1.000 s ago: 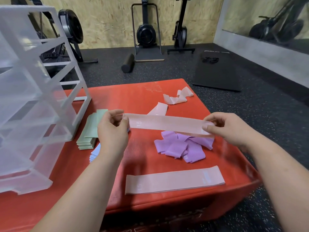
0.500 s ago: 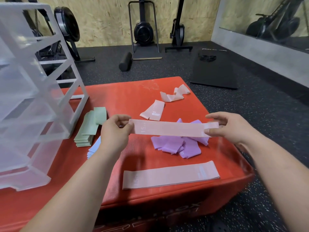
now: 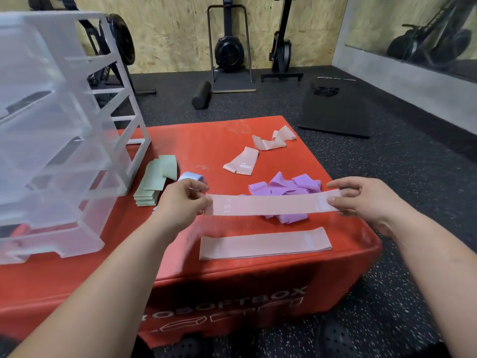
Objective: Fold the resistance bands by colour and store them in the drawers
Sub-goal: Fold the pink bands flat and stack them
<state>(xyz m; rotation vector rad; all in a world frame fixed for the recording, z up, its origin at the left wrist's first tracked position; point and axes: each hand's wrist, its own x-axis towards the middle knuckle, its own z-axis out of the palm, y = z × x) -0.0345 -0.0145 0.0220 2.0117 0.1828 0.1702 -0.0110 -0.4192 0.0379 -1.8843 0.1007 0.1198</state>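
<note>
I hold a pink resistance band [image 3: 271, 204] stretched flat above the red soft box [image 3: 180, 254]. My left hand [image 3: 180, 202] pinches its left end and my right hand [image 3: 361, 200] pinches its right end. Below it a flat pink band [image 3: 264, 243] lies near the box's front edge. A heap of purple bands [image 3: 284, 188] sits behind the held band. Two loose pink bands [image 3: 241, 161] [image 3: 273, 138] lie farther back. Folded green bands [image 3: 154, 180] are stacked beside the clear plastic drawer unit [image 3: 51, 140] at left, with blue bands [image 3: 191, 177] partly behind my left hand.
The box stands on a dark speckled gym floor. A black mat [image 3: 340, 109], a foam roller [image 3: 201, 95] and rowing machines [image 3: 228, 50] stand at the back. The box's right and front edges drop to the floor.
The held pink band has come lower and nearer to me, now level and taut over the purple heap. Both hands keep the same pinch on its ends.
</note>
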